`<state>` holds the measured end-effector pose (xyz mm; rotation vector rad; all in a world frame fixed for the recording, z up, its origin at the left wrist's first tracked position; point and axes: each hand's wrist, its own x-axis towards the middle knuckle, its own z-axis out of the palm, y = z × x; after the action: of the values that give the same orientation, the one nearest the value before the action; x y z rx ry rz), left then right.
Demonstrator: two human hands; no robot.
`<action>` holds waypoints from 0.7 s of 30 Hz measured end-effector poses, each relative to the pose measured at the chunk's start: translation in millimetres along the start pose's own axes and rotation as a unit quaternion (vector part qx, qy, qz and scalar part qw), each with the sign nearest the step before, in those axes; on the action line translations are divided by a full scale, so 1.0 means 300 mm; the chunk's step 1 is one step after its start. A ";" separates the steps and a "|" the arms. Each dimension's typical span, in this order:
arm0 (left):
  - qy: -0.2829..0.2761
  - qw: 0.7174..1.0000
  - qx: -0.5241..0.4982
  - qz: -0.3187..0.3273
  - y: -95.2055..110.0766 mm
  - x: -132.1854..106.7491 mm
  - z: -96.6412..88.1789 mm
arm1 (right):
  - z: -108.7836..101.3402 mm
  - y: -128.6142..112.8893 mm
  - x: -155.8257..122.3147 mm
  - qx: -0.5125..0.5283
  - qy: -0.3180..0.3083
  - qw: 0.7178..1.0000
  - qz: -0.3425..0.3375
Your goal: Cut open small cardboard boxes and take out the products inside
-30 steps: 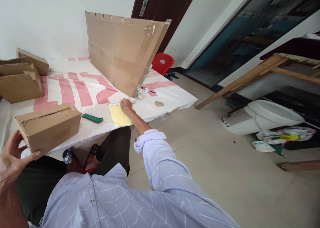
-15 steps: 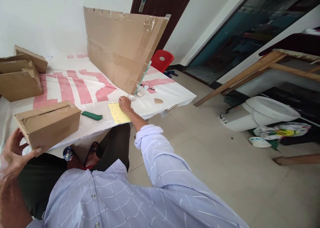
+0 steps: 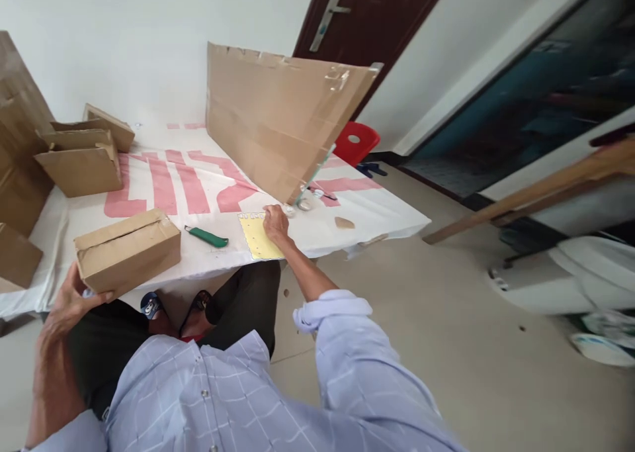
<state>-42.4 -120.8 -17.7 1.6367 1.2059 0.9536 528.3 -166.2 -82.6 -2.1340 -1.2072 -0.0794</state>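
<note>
My left hand [image 3: 69, 300] grips the near end of a closed cardboard box [image 3: 129, 248] that rests at the table's front edge, thumb under it and fingers behind. My right hand [image 3: 276, 223] is stretched far out and lies on the top right corner of a yellow sheet [image 3: 258, 237] with small white labels along its upper edge. Its fingers are curled down onto the sheet; whether they pinch anything is hidden. A green-handled knife [image 3: 207, 237] lies between the box and the sheet.
A white cloth with pink markings [image 3: 163, 187] covers the table. A large cardboard panel [image 3: 278, 128] stands tilted behind the sheet, with small round objects [image 3: 303, 204] at its foot. Open cardboard boxes [image 3: 82, 154] sit at the back left. A red stool [image 3: 356, 141] and a door stand beyond.
The view has swung left and up, so everything sits further right in the picture. Both hands stay where they were, on the box and on the yellow sheet.
</note>
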 end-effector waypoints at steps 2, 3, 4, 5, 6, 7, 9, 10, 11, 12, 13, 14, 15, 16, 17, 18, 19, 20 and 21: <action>0.014 0.999 -0.033 0.040 0.017 0.007 0.003 | 0.009 -0.053 -0.032 0.023 0.008 1.000 -0.018; 0.024 0.997 -0.052 0.059 0.025 0.011 0.006 | 0.015 -0.085 -0.048 0.036 0.008 0.999 -0.032; 0.032 0.994 -0.068 0.073 0.031 0.015 0.008 | 0.021 -0.122 -0.067 0.055 0.006 0.997 -0.049; 0.037 0.992 -0.081 0.084 0.034 0.020 0.009 | 0.027 -0.162 -0.086 0.080 0.004 0.994 -0.068; 0.041 0.991 -0.090 0.093 0.033 0.023 0.009 | 0.033 -0.206 -0.108 0.112 -0.001 0.990 -0.089; 0.042 0.990 -0.093 0.099 0.031 0.027 0.008 | 0.039 -0.252 -0.130 0.148 -0.010 0.983 -0.110; 0.037 0.989 -0.088 0.113 0.019 0.033 0.004 | 0.049 -0.347 -0.180 0.225 -0.045 0.962 -0.148; 0.035 0.989 -0.085 0.120 0.012 0.036 0.002 | 0.055 -0.393 -0.206 0.256 -0.071 0.950 -0.164; 0.034 0.988 -0.083 0.125 0.004 0.039 0.000 | 0.059 -0.436 -0.232 0.284 -0.097 0.937 -0.178; 0.034 0.988 -0.083 0.126 -0.002 0.041 0.000 | 0.064 -0.477 -0.258 0.308 -0.124 0.924 -0.190; 0.035 0.988 -0.084 0.125 -0.008 0.044 0.000 | 0.068 -0.513 -0.282 0.326 -0.148 0.912 -0.200; 0.035 0.988 -0.085 0.122 -0.013 0.046 0.001 | 0.071 -0.544 -0.305 0.339 -0.169 0.902 -0.206; 0.033 0.989 -0.085 0.118 -0.017 0.048 0.002 | 0.073 -0.570 -0.326 0.346 -0.185 0.896 -0.210; 0.029 0.989 -0.084 0.114 -0.021 0.049 0.003 | 0.074 -0.591 -0.346 0.350 -0.194 0.892 -0.210; 0.025 0.990 -0.084 0.112 -0.024 0.050 0.004 | 0.074 -0.606 -0.365 0.351 -0.197 0.891 -0.210; 0.019 0.990 -0.084 0.111 -0.027 0.051 0.004 | 0.073 -0.617 -0.383 0.350 -0.195 0.892 -0.210; 0.014 0.990 -0.085 0.111 -0.030 0.052 0.003 | 0.072 -0.624 -0.401 0.349 -0.188 0.894 -0.210; 0.008 0.990 -0.086 0.112 -0.031 0.053 0.002 | 0.070 -0.627 -0.417 0.346 -0.178 0.897 -0.211; 0.001 0.990 -0.085 0.114 -0.032 0.053 0.000 | 0.067 -0.626 -0.433 0.343 -0.168 0.900 -0.212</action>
<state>-41.4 -103.8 -25.3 1.6588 0.9253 1.1676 302.7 -186.0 -46.7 -1.2764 -1.5907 0.4765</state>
